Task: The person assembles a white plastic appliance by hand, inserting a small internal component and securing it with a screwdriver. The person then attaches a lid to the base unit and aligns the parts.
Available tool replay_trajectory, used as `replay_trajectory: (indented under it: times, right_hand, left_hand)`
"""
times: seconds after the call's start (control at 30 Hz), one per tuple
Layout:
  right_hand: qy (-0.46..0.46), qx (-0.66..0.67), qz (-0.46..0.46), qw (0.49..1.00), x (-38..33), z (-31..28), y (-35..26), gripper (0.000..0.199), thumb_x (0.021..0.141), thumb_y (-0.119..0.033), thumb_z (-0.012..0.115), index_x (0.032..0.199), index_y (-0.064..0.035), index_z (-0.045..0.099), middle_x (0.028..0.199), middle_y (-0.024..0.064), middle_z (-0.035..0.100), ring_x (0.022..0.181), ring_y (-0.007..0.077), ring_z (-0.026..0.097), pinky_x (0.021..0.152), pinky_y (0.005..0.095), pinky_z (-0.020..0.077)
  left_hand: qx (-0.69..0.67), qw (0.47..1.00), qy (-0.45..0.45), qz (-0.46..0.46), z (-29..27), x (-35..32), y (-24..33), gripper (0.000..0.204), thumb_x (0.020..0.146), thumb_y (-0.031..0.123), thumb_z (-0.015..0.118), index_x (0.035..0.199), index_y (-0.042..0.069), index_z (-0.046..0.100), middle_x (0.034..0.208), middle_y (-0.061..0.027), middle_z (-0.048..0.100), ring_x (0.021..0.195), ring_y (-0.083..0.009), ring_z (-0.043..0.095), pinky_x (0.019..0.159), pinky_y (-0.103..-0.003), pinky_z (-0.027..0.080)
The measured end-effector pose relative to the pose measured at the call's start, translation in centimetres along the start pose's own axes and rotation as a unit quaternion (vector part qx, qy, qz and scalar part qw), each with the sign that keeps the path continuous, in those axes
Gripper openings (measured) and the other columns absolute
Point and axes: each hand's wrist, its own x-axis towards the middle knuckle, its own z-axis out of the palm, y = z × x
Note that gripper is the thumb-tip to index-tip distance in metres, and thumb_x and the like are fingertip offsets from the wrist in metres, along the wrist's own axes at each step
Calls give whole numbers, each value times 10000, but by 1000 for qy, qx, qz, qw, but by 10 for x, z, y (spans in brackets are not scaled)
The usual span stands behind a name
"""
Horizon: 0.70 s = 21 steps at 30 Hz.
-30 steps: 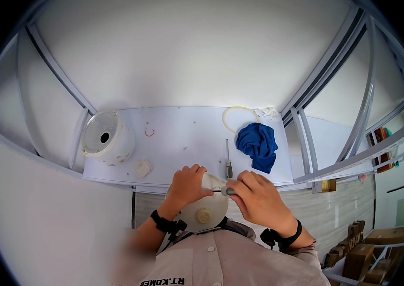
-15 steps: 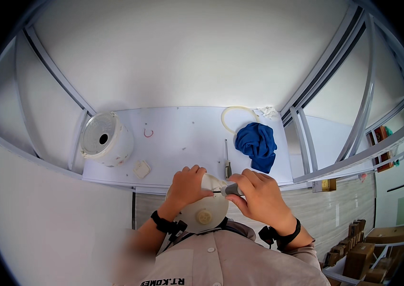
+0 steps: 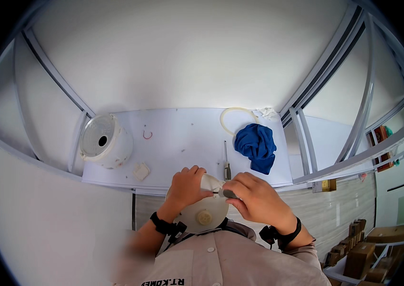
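Close to my body, at the table's front edge, is a whitish round plastic part (image 3: pixel 217 209) with a small beige round piece (image 3: pixel 204 217) on it. My left hand (image 3: pixel 186 188) is closed on its left and upper rim, the thumb stretched toward the middle. In my right hand (image 3: pixel 257 198) is a grey-handled screwdriver (image 3: pixel 230 193), pointing left. Its tip meets the part's upper rim beside my left thumb; what lies under the tip is too small to make out. A second screwdriver (image 3: pixel 227 169) lies on the table just beyond my right hand.
A white drum (image 3: pixel 122 152) with a metal interior stands at the table's left. Nearby are a red wire (image 3: pixel 147 136) and a small white square piece (image 3: pixel 141 171). To the right lie a blue cloth (image 3: pixel 255 145), a pale yellow ring (image 3: pixel 223 121) and crumpled white tissue (image 3: pixel 268 113). Metal frame posts flank the table.
My right hand has rolled round and shifted slightly left, so the screwdriver's handle shows less of its length. My left hand and the plastic part have stayed in place.
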Motion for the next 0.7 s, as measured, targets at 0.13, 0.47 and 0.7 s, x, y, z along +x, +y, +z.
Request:
replay_trajectory:
  times: [0.13, 0.47, 0.7]
  right_hand:
    - [6, -106, 43, 993, 0, 6, -2, 355, 853, -210, 795, 1135, -84, 620, 917, 102, 572, 750, 305, 632, 658, 384, 529]
    - [-25, 73, 15, 997, 4, 1, 6, 442, 843, -94, 794, 1240, -87, 600, 1047, 141, 686, 879, 364, 689, 743, 405, 563]
    - [32, 37, 25, 998, 4, 12, 6, 381, 854, -98, 794, 1173, -70, 587, 1027, 151, 682, 898, 370, 682, 749, 419, 569]
  left_hand:
    - [0, 1000, 0, 0, 4, 3, 0, 677, 668, 496, 893, 1170, 103, 663, 1071, -47, 662, 955, -285, 649, 752, -426, 529]
    - [-19, 1000, -6, -21, 0, 9, 1, 649, 657, 473, 898, 1151, 113, 677, 1062, -62, 678, 959, -313, 662, 779, -454, 535]
    - [-22, 1000, -3, -18, 4, 17, 0, 652, 658, 486, 894, 1147, 112, 677, 1059, -63, 684, 967, -316, 664, 792, -450, 540]
